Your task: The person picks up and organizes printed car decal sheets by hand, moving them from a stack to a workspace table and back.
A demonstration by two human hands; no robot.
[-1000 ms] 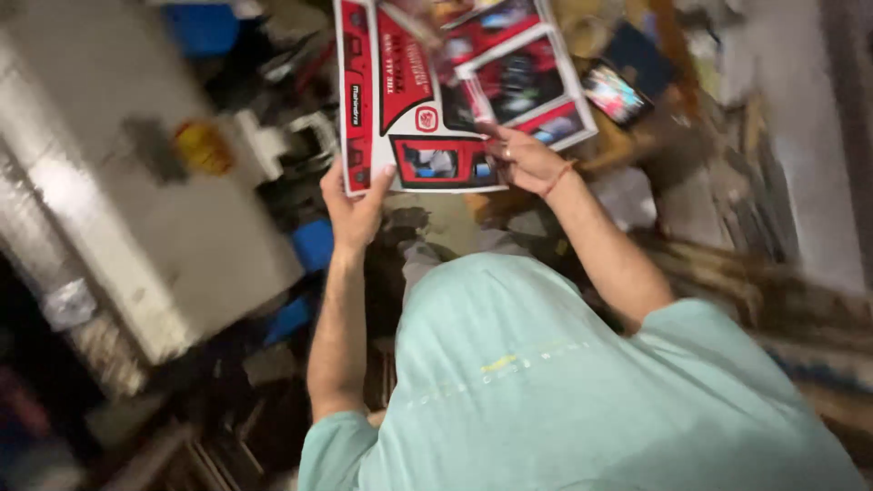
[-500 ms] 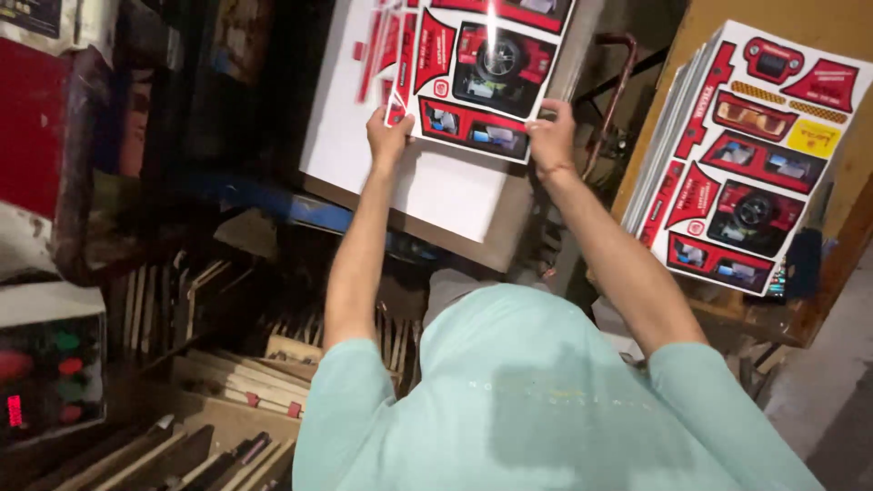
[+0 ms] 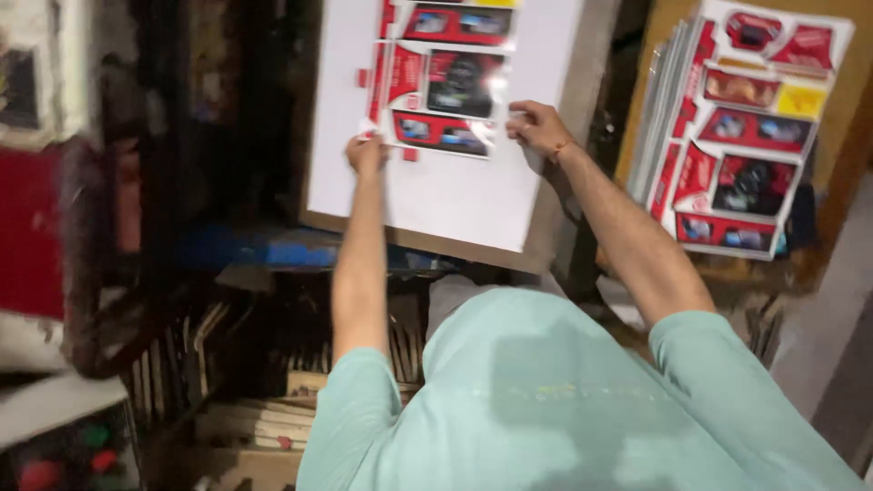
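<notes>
1. At the far left, a blurry red shape (image 3: 41,227) is seen (too fuzzy to tell what it is).
2. Low down, thin flat boards (image 3: 264,364) are stacked on edge in the dark.
3. The left hand (image 3: 366,153) is held up w/ its fingers curled shut, and the left bottom corner of the red printed sheet (image 3: 443,86) is pinched in them.
4. The sheet is laid flat on a big white board (image 3: 446,205), near the top middle of the view. Red box shapes and small dark pics are printed on it.
5. The right hand (image 3: 538,127) is pressed on the sheet's right bottom edge. Its fingers are bent and kept close together, w/ the tips on the sheet.
6. A pale green shirt (image 3: 564,400) is worn by the person (it fills the bottom).
7. At the right, a stack of the same red sheets (image 3: 741,136) is leaned on a brown board (image 3: 664,36), well apart from both hands.
</notes>
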